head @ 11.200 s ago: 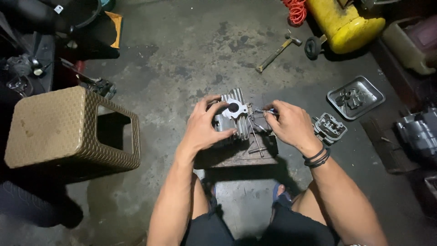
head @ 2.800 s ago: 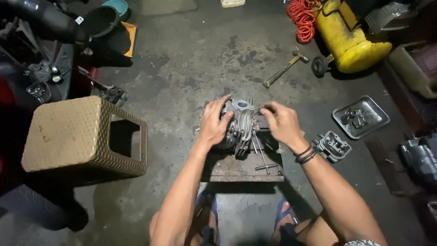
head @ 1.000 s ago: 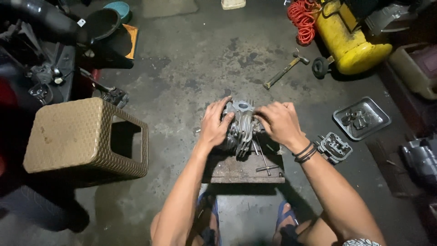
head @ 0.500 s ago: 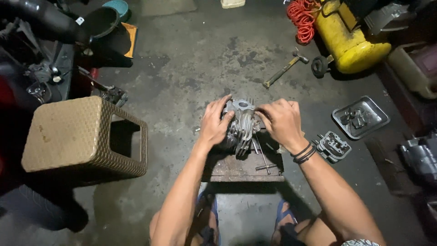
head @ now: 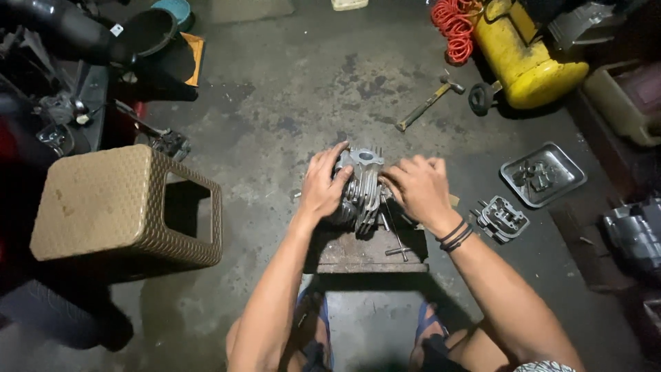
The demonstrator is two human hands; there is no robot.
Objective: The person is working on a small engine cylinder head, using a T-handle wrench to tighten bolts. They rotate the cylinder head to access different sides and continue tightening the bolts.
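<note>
Grey cast metal, finned all round, sits between both hands: a small engine cylinder head (head: 361, 189) standing on a low block (head: 368, 251) just ahead of the person's feet. Its fins run roughly along the 12-to-6 line, and the flat machined face with a round port looks up and away toward 12 o'clock. The left hand (head: 322, 189) clasps the head from 9 o'clock, thumb over the top edge and fingers wrapped down the finned side, closed firmly on it. The right hand (head: 416, 189) lies at 3 o'clock, fingertips curled onto the fins and the near top corner; it touches the casting, though whether it pinches some small part there I cannot tell. Both hands are about equally close, so the head lies dead centre between the two grips, its bulk slightly nearer the left palm. A thin T-shaped wrench (head: 396, 231) rests on the block at 5 o'clock from the head, just under the right wrist with its dark bands. Farther out at 3 o'clock a small cast cover (head: 505, 219) lies on the concrete floor, and beyond it a metal tray (head: 571, 169) holding small parts. At 9 o'clock stands a woven brown stool (head: 103, 207). Toward 1 o'clock, well apart, lie a hammer (head: 428, 103) and a yellow tank (head: 527, 58) with a coiled orange hose (head: 453, 27)
</note>
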